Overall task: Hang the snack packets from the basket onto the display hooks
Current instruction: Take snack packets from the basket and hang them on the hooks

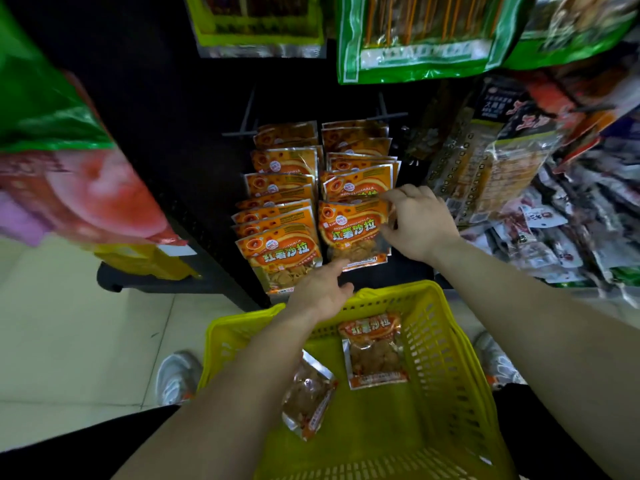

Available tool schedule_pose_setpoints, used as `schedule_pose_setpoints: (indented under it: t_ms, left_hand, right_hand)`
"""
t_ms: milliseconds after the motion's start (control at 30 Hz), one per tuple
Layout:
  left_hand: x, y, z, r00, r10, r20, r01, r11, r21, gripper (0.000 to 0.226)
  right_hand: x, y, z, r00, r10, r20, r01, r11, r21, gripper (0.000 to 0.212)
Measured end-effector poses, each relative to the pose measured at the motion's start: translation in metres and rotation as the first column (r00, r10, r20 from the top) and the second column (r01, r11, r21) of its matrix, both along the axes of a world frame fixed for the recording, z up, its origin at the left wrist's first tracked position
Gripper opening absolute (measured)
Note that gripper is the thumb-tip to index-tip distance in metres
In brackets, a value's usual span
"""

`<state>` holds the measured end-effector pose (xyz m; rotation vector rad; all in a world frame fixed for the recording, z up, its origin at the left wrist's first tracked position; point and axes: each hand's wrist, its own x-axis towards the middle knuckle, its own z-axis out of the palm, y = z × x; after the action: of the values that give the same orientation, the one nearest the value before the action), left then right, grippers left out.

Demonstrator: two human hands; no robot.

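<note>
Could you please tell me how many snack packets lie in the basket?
2. One packet lies face up near the basket's far wall; the other packet lies left of it, beside the left forearm, which may hide more.

I have open room along the bare dark panel (173, 133), left of the orange packets (282, 244). Their two columns hang with only a slit between. Overhead hang green packets (415, 46). Mixed packets (502, 174) crowd the right, where my right hand (419, 223) pinches the front packet (349, 230). The basket (450, 341) is open-topped, with two packets (375, 351) in its far half.
</note>
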<state>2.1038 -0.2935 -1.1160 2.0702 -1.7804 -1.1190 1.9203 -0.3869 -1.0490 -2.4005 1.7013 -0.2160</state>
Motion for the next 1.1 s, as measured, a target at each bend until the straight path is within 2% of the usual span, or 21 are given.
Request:
schedule_pose_setpoints:
  t_ms: [100,200,267,333,467,533,667,767,900,1000,1100]
  left_hand:
    - [0.018,0.031,0.013,1.000,0.029,0.005,-0.028,0.999,-0.046,0.049]
    - [0.037,0.065,0.011,0.994,0.047,0.098,-0.039,0.996,-0.085,0.040]
    - [0.050,0.087,-0.001,0.987,0.068,0.148,-0.063,0.997,-0.041,0.035]
    - [0.062,0.107,-0.019,0.977,0.074,0.200,-0.084,0.996,0.043,0.030]
    - [0.075,0.136,-0.058,0.972,0.065,0.228,-0.117,0.968,0.223,0.041]
    - [0.077,0.141,-0.079,0.967,0.090,0.238,-0.152,0.953,0.261,0.048]
    - [0.076,0.140,-0.119,0.947,0.172,0.273,-0.258,0.911,0.323,0.069]
    - [0.073,0.136,-0.142,0.917,0.222,0.330,-0.324,0.898,0.297,0.080]
    - [0.075,0.132,-0.165,0.900,0.244,0.361,-0.355,0.891,0.284,0.082]
    - [0.075,0.132,-0.178,0.901,0.286,0.327,-0.384,0.876,0.292,0.075]
    - [0.076,0.134,-0.191,0.901,0.227,0.371,-0.355,0.876,0.326,0.065]
  right_hand:
    - [-0.005,0.030,0.000,0.999,-0.003,0.051,0.001,1.000,0.029,0.049]
    - [-0.011,0.064,-0.016,0.995,0.034,0.089,-0.036,0.999,0.027,0.037]
    - [-0.015,0.087,-0.036,0.992,0.045,0.117,-0.050,0.998,0.036,0.030]
    - [-0.018,0.106,-0.062,0.992,0.047,0.119,-0.062,0.991,0.119,0.028]
    - [-0.018,0.127,-0.118,0.997,0.054,-0.055,-0.026,0.905,0.424,0.048]
    - [-0.018,0.130,-0.143,0.994,0.052,-0.092,0.002,0.864,0.504,0.060]
    - [-0.017,0.130,-0.187,0.996,-0.020,-0.082,0.060,0.853,0.518,0.071]
    - [-0.014,0.131,-0.211,0.995,-0.025,-0.093,0.066,0.880,0.470,0.066]
    - [-0.015,0.132,-0.233,0.990,-0.068,-0.127,0.127,0.828,0.546,0.066]
    - [-0.016,0.135,-0.245,0.983,-0.084,-0.164,0.165,0.797,0.581,0.067]
    - [-0.016,0.139,-0.252,0.977,-0.082,-0.195,0.186,0.774,0.605,0.064]
